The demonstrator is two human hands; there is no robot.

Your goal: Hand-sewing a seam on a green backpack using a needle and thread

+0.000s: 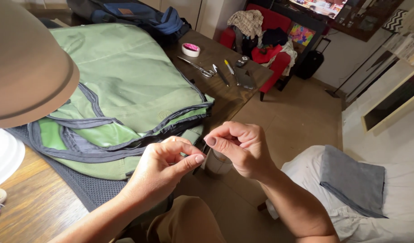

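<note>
My left hand (164, 168) and my right hand (238, 146) are held close together in front of me, just off the table's near corner. On each hand the thumb and forefinger are pinched tight, and the fingertips of the two hands almost meet. Whatever sits in the pinches is too small to see. A thin dark strip shows between the two hands. Just behind them, a green bag (126, 85) with grey zip trim lies spread over the wooden table (225, 96), its corner nearly touching my fingers.
Farther back on the table lie scissors (197, 67), two pens (220, 75), a tape roll (191, 49) and a dark phone (244, 78). A tan lampshade (27, 67) fills the upper left. Beyond the table stands a red chair (272, 58) piled with clothes. A bed with a grey cloth (353, 180) is at the right.
</note>
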